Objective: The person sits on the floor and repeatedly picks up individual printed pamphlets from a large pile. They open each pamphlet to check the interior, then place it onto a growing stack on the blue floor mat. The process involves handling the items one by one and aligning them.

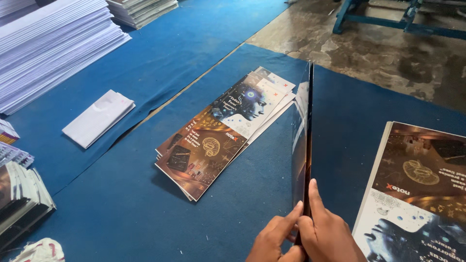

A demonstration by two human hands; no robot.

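Pinching one glossy printed sheet (304,140) upright on its edge, both hands (306,235) close their fingers on it — a small folded pile (221,133) lies done on the blue worktop (121,208), a flat stack (417,194) waits at right.

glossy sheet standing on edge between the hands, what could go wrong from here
The glossy sheet stands tall on its edge, pinched only at the near end by the left hand and right hand, so its far end may flop or crease. If it falls left, it could knock the small fanned pile of covers askew.
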